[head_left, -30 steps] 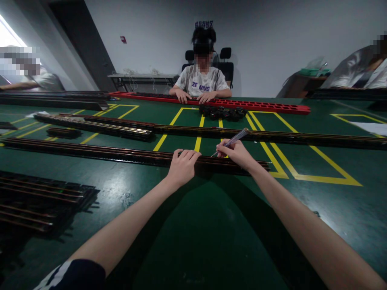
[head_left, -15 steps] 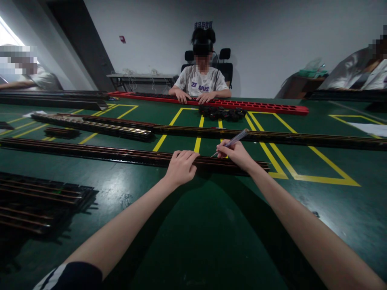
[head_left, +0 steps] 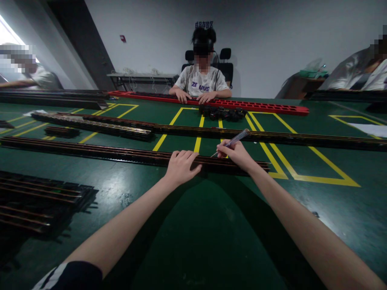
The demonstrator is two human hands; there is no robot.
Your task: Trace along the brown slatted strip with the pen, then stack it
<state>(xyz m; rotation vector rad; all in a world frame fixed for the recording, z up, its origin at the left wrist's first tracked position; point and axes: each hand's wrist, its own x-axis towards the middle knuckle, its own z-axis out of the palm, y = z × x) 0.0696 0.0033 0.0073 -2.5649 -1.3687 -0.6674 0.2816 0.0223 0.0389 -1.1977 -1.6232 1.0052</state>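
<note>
A long dark strip (head_left: pixel 90 152) with copper-coloured lines lies across the green table (head_left: pixel 211 233) in front of me. My left hand (head_left: pixel 181 166) rests on top of this strip, fingers curled over its far edge. My right hand (head_left: pixel 237 154) is closed in a pinch on a thin clear-handled tool (head_left: pixel 234 140), a pen or small screwdriver. Its tip points down at the strip just right of my left hand.
More long dark strips (head_left: pixel 272 137) lie farther back, and a stack of them (head_left: pixel 39 201) sits at the near left. A person sits opposite with both hands on a long red rail (head_left: pixel 272 107). Small black parts (head_left: pixel 223 113) are piled near it. Other people sit at both sides.
Almost nothing differs; my left hand's fingers have spread slightly along the strip, and the right hand with the tool stays in place.
</note>
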